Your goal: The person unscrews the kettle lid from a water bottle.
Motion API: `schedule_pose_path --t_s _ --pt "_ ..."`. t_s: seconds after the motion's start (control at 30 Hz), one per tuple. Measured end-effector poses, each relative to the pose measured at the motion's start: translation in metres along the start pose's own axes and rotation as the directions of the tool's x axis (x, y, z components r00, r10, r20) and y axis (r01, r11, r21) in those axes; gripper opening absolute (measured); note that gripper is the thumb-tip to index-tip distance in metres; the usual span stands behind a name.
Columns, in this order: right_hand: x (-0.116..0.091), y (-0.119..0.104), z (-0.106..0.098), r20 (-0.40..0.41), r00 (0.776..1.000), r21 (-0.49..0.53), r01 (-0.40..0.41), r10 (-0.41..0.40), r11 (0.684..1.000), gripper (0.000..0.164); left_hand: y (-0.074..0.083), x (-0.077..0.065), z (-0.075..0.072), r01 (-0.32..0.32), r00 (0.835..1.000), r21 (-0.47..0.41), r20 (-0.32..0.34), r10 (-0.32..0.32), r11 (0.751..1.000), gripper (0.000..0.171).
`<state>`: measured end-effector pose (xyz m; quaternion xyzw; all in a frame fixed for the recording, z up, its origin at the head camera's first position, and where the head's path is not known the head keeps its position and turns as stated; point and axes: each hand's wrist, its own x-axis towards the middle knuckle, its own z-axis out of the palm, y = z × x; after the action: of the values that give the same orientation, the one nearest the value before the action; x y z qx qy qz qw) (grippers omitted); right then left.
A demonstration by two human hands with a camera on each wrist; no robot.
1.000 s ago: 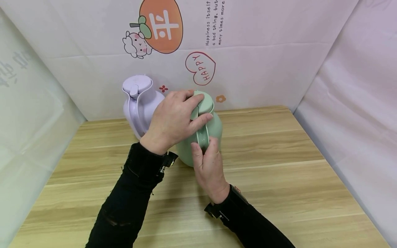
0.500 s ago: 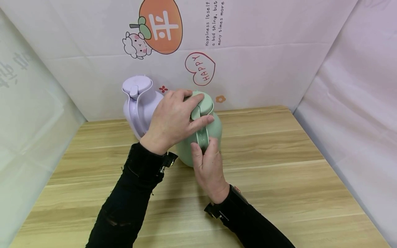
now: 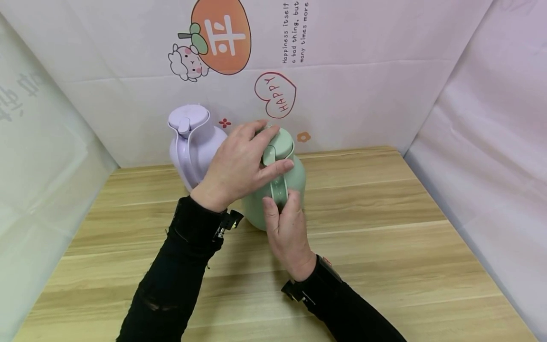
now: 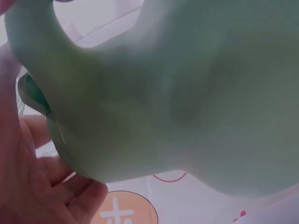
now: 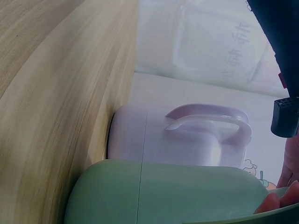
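Note:
A green thermos jug (image 3: 297,178) stands upright on the wooden table. My left hand (image 3: 232,166) lies over its top, the fingers curved round the far side of the lid (image 3: 283,142) and the thumb stretched across near the top of the handle (image 3: 279,190). Lower on that handle, my right hand (image 3: 290,240) grips with thumb and fingers. In the left wrist view, fingertips (image 4: 91,196) press at the rim of the green jug (image 4: 187,93), which fills most of the picture. The right wrist view shows the green jug's side (image 5: 187,191), its base hidden from neither side.
Close behind and left of the green jug stands a lilac thermos jug (image 3: 209,142), partly hidden by my left hand. A printed white cloth (image 3: 350,95) rises behind the wooden table (image 3: 376,266), with white cloth on both sides too.
My left hand's fingers have lifted and shifted slightly left on the lid. My right hand and the green thermos jug stay in place.

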<state>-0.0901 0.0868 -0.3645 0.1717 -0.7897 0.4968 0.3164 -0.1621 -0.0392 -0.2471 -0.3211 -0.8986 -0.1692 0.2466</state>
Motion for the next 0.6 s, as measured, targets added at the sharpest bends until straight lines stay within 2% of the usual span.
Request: schedule_pose_path --t_s 0.13,0.27,0.4,0.6 --pt "0.0 0.0004 0.0004 -0.002 1.0 0.005 0.0 0.0 1.0 0.032 -0.0029 -0.0001 -0.003 -0.005 0.999 -0.086 0.037 0.008 0.996 0.072" --pt "-0.0002 0.0011 0.0008 -0.004 1.0 0.012 0.008 -0.008 1.0 0.032 -0.005 -0.0004 -0.0055 -0.027 0.998 -0.135 0.049 0.034 0.991 0.057" --pt "-0.0002 0.0013 0.001 -0.004 1.0 0.021 0.013 -0.013 1.0 0.032 -0.0059 -0.0005 -0.0064 -0.023 0.997 -0.134 0.073 0.033 0.991 0.05" --pt "-0.0003 0.0011 0.0011 0.002 1.0 0.022 0.0 0.0 1.0 0.032 -0.007 -0.0011 -0.0068 -0.037 0.995 -0.1 0.086 0.045 0.994 0.053"
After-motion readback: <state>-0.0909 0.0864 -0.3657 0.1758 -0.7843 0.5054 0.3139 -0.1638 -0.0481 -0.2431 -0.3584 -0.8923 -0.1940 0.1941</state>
